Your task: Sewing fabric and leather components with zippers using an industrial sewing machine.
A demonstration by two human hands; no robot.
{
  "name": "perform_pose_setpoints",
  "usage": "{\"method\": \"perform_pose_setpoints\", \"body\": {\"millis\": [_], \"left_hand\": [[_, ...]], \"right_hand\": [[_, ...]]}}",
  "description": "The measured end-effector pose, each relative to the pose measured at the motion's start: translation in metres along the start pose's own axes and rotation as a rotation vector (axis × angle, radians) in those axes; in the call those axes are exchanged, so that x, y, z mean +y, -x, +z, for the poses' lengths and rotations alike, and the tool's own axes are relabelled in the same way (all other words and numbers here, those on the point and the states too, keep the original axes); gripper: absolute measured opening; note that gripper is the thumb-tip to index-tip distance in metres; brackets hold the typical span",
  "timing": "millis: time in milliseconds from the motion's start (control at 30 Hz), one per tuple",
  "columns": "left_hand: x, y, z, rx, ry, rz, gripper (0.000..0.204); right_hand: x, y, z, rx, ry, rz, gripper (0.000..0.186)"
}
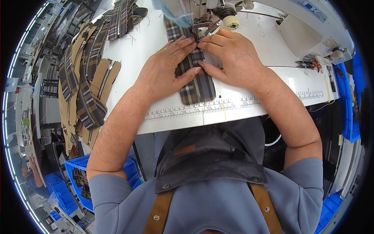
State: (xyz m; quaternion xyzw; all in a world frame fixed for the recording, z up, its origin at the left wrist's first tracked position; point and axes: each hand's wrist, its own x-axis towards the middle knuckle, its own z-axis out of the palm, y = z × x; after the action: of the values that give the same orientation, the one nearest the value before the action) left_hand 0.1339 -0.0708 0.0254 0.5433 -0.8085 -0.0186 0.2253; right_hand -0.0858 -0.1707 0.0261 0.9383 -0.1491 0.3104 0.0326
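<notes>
The white table (130, 58) carries a ruled scale (171, 114) along its front edge (a yellow mark (224, 112) crosses it). A plaid fabric strip (199, 87) lies flat, near end at the scale, far end under the sewing machine (317, 23). Plaid pieces with zippers (87, 78) lie heaped at left, some tan-backed, loose threads nearby.

Bright | strip lights (4, 113) along left rim | white tabletop (134, 50) well lit | edges bent, corners black
</notes>
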Motion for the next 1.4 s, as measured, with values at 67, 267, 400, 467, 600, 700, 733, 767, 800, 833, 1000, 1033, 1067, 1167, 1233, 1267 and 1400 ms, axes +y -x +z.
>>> {"method": "perform_pose_setpoints", "body": {"millis": [67, 267, 400, 467, 600, 700, 733, 767, 800, 833, 1000, 1033, 1067, 1167, 1233, 1267, 1400], "left_hand": [[0.0, -0.001, 0.0, 0.002, 0.014, -0.009, 0.06], [-0.001, -0.001, 0.001, 0.015, 0.034, -0.008, 0.06], [0.002, -0.001, -0.001, 0.018, 0.049, -0.023, 0.057], [0.002, -0.002, -0.001, 0.024, 0.076, -0.046, 0.052], [0.002, -0.003, -0.002, 0.028, 0.095, -0.053, 0.042], [-0.005, -0.008, 0.001, 0.044, 0.082, -0.037, 0.038], [-0.008, -0.011, 0.0, 0.047, 0.08, -0.039, 0.038], [-0.011, -0.014, 0.0, 0.045, 0.101, -0.03, 0.036], [-0.015, -0.018, -0.002, 0.044, 0.117, -0.022, 0.034], [-0.019, -0.021, -0.002, 0.046, 0.113, -0.025, 0.034], [-0.036, -0.034, -0.005, 0.069, 0.356, -0.322, 0.037], [-0.042, -0.037, -0.006, 0.08, 0.342, -0.331, 0.037], [-0.05, -0.043, -0.003, 0.229, 0.133, -0.426, 0.043], [-0.06, -0.066, 0.006, 0.318, -0.375, -0.652, 0.068], [-0.055, -0.08, 0.007, 0.233, -0.453, -0.744, 0.071], [-0.055, -0.087, 0.006, 0.167, -0.398, -0.775, 0.069], [-0.06, -0.093, 0.004, 0.074, -0.149, -0.806, 0.061]], "right_hand": [[0.0, -0.001, 0.0, 0.001, 0.0, -0.005, 0.037], [0.0, 0.0, -0.001, -0.011, 0.001, 0.009, 0.037], [-0.001, -0.001, -0.002, -0.014, -0.014, 0.012, 0.036], [-0.002, -0.001, -0.002, -0.019, -0.014, 0.018, 0.036], [-0.003, -0.001, -0.004, -0.044, 0.006, 0.023, 0.036], [-0.004, 0.0, -0.003, -0.056, 0.012, 0.032, 0.036], [-0.004, 0.0, -0.003, -0.062, 0.014, 0.044, 0.036], [-0.003, 0.001, -0.003, -0.062, 0.014, 0.041, 0.036], [-0.004, 0.0, -0.003, -0.058, 0.008, 0.043, 0.035], [-0.004, 0.0, -0.003, -0.055, 0.002, 0.047, 0.035], [-0.003, -0.002, -0.003, -0.07, -0.007, 0.06, 0.033], [-0.004, -0.005, -0.002, -0.056, -0.015, 0.051, 0.032], [-0.005, -0.005, -0.003, -0.047, -0.023, 0.034, 0.032], [-0.004, -0.006, -0.007, -0.035, -0.044, 0.02, 0.031], [-0.004, -0.004, -0.01, -0.102, -0.039, 0.066, 0.032], [-0.006, -0.006, -0.011, -0.091, -0.049, 0.046, 0.032], [-0.009, -0.008, -0.011, -0.124, -0.05, 0.066, 0.032]]}}
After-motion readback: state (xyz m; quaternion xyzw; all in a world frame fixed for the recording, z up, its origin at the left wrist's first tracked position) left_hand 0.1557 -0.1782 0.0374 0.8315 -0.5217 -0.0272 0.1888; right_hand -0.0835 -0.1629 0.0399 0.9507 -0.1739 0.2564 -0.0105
